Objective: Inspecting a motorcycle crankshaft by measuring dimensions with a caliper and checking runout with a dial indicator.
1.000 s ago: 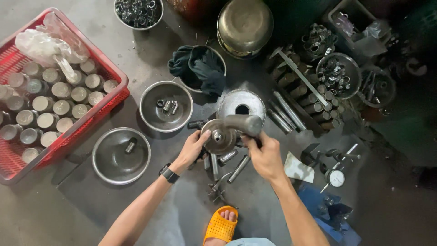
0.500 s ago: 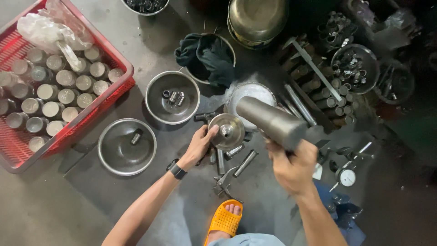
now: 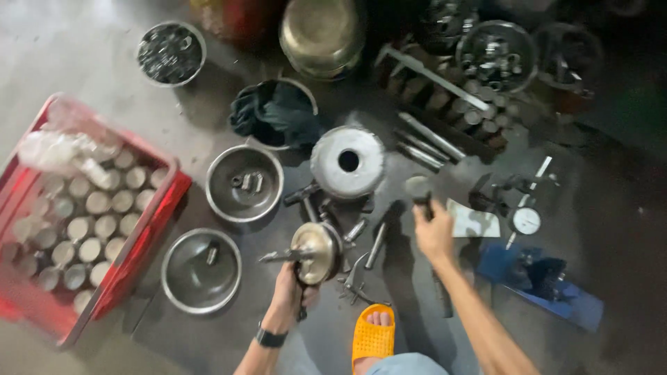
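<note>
My left hand (image 3: pixel 290 286), a dark watch on its wrist, grips a round brass-coloured metal part (image 3: pixel 314 244) with a shaft sticking out to the left. It holds the part just above the floor. My right hand (image 3: pixel 432 232) is closed on a grey metal cylinder (image 3: pixel 418 187), standing it end-up to the right of a large round metal disc with a centre hole (image 3: pixel 347 161). Loose bolts and pins (image 3: pixel 368 243) lie on the floor between my hands.
A red crate (image 3: pixel 149 239) of several metal cylinders sits at the left. Steel bowls (image 3: pixel 244 182) (image 3: pixel 201 271) lie near it. A bowl with a dark cloth (image 3: pixel 274 111), trays of parts (image 3: pixel 497 55), a dial gauge (image 3: pixel 526 221) and my orange sandal (image 3: pixel 372 337) surround me.
My right hand has carried the grey cylinder from above the brass part down and to the right, beside the disc. The left hand stays on the brass part. The camera has shifted.
</note>
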